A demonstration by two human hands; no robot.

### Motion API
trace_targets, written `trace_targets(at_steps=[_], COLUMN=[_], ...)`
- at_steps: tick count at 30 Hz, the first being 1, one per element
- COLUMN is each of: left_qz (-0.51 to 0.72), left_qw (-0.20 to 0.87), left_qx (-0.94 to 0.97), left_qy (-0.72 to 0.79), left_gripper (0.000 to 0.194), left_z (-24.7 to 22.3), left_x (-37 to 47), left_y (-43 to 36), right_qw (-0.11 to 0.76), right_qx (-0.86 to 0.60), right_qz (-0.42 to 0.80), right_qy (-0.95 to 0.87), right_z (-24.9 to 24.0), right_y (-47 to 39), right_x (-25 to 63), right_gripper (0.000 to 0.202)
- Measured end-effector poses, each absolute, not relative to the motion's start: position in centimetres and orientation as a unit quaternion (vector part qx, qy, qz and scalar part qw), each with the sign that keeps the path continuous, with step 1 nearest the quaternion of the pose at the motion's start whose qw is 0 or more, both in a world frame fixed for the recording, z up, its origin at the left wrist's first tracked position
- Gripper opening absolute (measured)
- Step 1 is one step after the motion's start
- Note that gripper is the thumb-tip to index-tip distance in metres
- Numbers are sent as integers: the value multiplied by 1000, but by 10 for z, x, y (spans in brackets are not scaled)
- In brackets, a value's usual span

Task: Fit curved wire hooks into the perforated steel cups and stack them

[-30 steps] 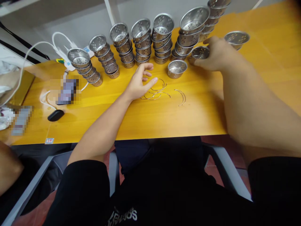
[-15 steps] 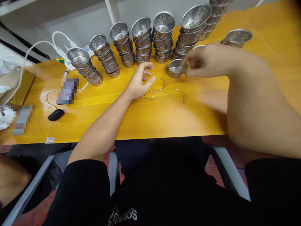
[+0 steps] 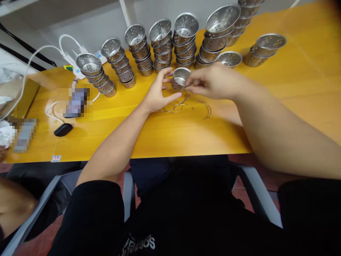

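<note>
A small, round, perforated silver metal cup [image 3: 180, 79] has just been shifted leftward to the upper centre of the frame, its right side pinched between the fingers of the right hand [image 3: 218, 80]. It has thus been brought within the curve of the left hand [image 3: 156, 94], whose thumb and fingers are spread apart; whether it is touched by them cannot be told. Thin curved metal wires [image 3: 193, 108] are scattered just below. Along the top, tall stacks of perforated metal cups [image 3: 185, 35] are lined up on the glossy yellow wooden table [image 3: 186, 138], backed by a grey wall [image 3: 101, 17]. At left, a black oval object [image 3: 63, 129] is seen.
</note>
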State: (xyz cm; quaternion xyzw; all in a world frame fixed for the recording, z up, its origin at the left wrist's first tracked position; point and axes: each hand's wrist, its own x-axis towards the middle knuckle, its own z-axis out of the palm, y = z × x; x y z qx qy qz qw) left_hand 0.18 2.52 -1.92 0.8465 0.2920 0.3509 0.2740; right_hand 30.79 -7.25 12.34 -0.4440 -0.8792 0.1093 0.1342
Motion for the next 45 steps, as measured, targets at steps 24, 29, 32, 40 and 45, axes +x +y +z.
trace_targets(at_steps=[24,29,32,40,45], left_qz=[415,411,405,395,411], left_qw=[263,263,265,269,272], left_qx=[808,809,810,813,803], left_qy=[325,327,332,333,334], left_gripper=[112,109,110,109,111], left_z=[-34,-33,-31,-23,-23], left_x=[-8,-9,-7,-6,-3], left_y=[58,56,52,44,41], right_qw=[141,126,88,123,128], right_qx=[-337,-303,-267,-265,-300], right_qz=[547,389,348,317,307], right_qy=[-753,-861,-894,-902,-894], right_z=[110,105,95,76,81], right_y=[-60,-56,-53,-45,-49], right_x=[328,334,332,319,318], right_gripper=[29,47,44,32,29])
